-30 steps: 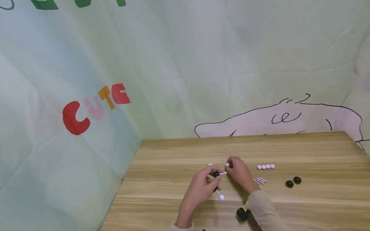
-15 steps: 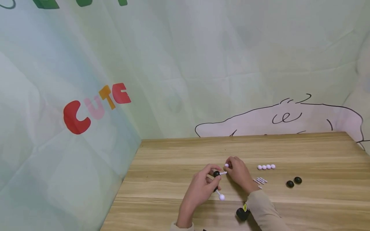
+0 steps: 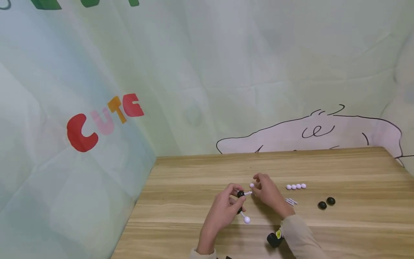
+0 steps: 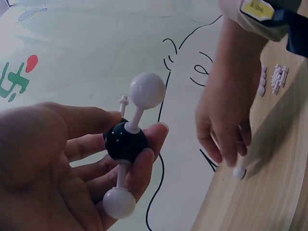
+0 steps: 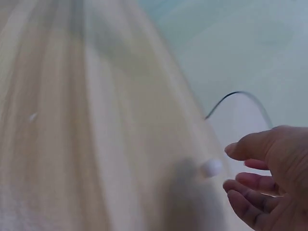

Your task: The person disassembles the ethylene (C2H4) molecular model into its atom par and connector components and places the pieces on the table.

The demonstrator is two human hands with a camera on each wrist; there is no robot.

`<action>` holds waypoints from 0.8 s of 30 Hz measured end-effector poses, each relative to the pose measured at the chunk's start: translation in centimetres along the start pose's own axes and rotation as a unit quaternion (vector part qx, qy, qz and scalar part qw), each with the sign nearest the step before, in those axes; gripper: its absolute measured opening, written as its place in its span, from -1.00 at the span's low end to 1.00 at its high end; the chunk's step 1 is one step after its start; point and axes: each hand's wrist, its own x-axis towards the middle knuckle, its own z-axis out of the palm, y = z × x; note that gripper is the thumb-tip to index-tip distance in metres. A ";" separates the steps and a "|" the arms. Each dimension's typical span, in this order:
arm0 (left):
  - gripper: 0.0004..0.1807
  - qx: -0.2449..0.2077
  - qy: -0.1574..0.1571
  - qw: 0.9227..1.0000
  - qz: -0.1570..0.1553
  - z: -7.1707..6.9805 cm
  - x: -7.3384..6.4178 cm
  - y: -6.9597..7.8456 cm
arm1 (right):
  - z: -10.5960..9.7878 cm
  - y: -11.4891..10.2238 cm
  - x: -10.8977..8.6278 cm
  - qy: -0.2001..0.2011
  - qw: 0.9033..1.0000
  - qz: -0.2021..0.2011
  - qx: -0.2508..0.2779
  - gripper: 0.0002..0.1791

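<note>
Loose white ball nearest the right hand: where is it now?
In the head view, the loose white ball is just left of the right hand, higher in frame than the white peg on the model in the left hand.

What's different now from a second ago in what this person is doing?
The right hand's grip has opened around the white ball it was pinching, and appears to have let go. The ball sits on the table, perhaps a touch further left. Unchanged: the left hand's grip holding the ball-and-stick piece, the row of four white balls and two loose black balls.
</note>
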 end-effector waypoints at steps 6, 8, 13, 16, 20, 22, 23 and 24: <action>-0.77 0.004 0.003 1.000 0.003 0.0 0.1 -0.2 | -2.7 -2.2 -1.3 0.016 0.996 -0.027 0.089 -0.76; -0.76 0.004 0.003 1.000 0.002 0.0 0.1 -0.2 | -3.7 -3.1 -2.1 -0.001 0.991 -0.040 0.126 -0.80; -0.76 0.005 -0.001 1.000 0.012 -0.1 0.2 -0.1 | -5.5 -5.0 -4.1 -0.074 0.972 -0.081 0.207 -0.80; -0.78 0.004 -0.008 1.000 0.028 -0.1 0.1 0.1 | -6.0 -5.6 -4.8 -0.097 0.968 -0.095 0.213 -0.84; -0.79 -0.001 -0.019 0.999 0.041 -0.1 -0.1 0.4 | -6.2 -5.9 -5.4 -0.105 0.966 -0.102 0.214 -0.89; -0.80 -0.001 -0.022 0.999 0.044 -0.1 -0.2 0.5 | -6.1 -5.9 -5.6 -0.107 0.964 -0.106 0.217 -0.91; -0.81 -0.001 -0.023 0.999 0.045 -0.2 -0.2 0.5 | -6.1 -5.8 -5.7 -0.107 0.963 -0.110 0.220 -0.92; -0.81 -0.002 -0.025 0.999 0.047 -0.2 -0.3 0.5 | -6.1 -5.8 -5.8 -0.108 0.963 -0.113 0.221 -0.93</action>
